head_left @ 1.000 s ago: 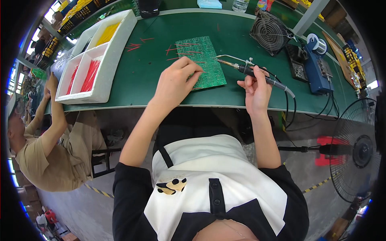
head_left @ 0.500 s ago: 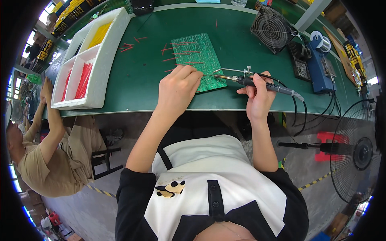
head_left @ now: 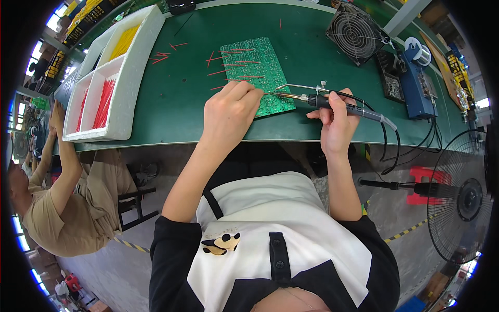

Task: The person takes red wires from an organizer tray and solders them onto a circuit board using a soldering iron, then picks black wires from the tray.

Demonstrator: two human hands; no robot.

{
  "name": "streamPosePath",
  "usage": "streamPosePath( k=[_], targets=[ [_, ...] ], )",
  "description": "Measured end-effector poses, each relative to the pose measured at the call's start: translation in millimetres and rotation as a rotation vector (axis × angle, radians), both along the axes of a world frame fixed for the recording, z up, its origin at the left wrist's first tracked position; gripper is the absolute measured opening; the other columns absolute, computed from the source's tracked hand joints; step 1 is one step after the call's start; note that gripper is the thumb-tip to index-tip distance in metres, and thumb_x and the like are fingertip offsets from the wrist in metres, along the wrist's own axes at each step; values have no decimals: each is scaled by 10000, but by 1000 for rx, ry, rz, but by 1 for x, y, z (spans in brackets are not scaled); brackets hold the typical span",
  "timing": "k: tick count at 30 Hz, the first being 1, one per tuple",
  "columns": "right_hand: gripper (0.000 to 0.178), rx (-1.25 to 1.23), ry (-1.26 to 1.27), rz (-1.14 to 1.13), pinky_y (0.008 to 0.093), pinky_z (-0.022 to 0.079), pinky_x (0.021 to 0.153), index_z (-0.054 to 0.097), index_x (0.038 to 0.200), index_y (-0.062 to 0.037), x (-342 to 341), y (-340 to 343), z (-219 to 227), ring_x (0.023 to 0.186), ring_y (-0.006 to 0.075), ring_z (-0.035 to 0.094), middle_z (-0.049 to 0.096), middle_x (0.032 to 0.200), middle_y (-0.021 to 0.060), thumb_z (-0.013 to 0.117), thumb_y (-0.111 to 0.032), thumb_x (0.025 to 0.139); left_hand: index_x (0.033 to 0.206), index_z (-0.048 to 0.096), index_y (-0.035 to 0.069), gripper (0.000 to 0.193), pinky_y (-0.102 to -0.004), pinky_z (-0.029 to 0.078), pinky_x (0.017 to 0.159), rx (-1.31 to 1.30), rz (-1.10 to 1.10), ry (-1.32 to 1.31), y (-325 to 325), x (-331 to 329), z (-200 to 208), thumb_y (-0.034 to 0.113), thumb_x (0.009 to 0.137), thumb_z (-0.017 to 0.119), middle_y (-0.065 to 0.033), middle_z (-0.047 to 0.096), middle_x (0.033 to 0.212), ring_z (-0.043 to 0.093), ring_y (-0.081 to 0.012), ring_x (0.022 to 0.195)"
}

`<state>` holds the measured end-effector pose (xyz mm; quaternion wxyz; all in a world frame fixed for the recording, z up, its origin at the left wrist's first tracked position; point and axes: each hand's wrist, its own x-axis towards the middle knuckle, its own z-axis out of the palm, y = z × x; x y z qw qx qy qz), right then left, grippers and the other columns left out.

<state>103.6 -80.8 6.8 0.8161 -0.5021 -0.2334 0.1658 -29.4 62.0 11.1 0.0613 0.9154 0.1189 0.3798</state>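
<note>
A green circuit board (head_left: 275,106) lies on the bench before me, with several thin red wires (head_left: 248,62) standing out toward its left side. My left hand (head_left: 232,110) is closed in a pinch at the board's near left part. A thin wire end seems to show at its fingertips, and the rest of it is hidden by the hand. In my right hand (head_left: 336,120) is a soldering iron (head_left: 323,102) with a thin metal feed tube (head_left: 296,87) mounted above it. The iron's tip points left onto the board, close beside my left fingertips.
A white foam box (head_left: 120,112) with red and yellow wires stands at left. Loose red wires (head_left: 160,57) lie beside it. At right are a square fan (head_left: 355,35), a blue soldering unit (head_left: 416,91) and a solder spool (head_left: 417,53). A person (head_left: 67,203) sits at left.
The view has shifted slightly. Both hands stay at the board, and the iron's tip remains by my left fingertips, with the iron tilted a little differently.
</note>
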Motion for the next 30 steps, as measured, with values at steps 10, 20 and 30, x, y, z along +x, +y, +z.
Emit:
streamPosePath(
  k=[10, 20, 30],
  targets=[
    [105, 17, 5, 16, 268, 519, 471, 471, 791, -24, 0, -1, -1, 437, 35, 355, 435, 619, 4, 512, -95, 855, 792, 658, 81, 96, -276, 468, 574, 46, -5, 26, 1, 0, 0, 68, 700, 682, 11, 593, 757, 575, -155, 685],
    [153, 121, 66, 5, 265, 516, 461, 425, 738, -65, 5, -2, -1, 424, 34, 339, 388, 533, -15, 502, -107, 863, 795, 647, 80, 101, -282, 471, 573, 69, 5, 74, 1, 0, 3, 64, 699, 674, 7, 581, 755, 576, -157, 693],
    [195, 147, 113, -26, 260, 514, 537, 446, 733, -90, 6, -1, 1, 402, 48, 302, 338, 479, -23, 447, -187, 903, 869, 654, 63, 138, -308, 489, 649, -96, -50, 64, 6, -7, 12, 107, 738, 652, -23, 596, 837, 587, -200, 768]
  ],
)
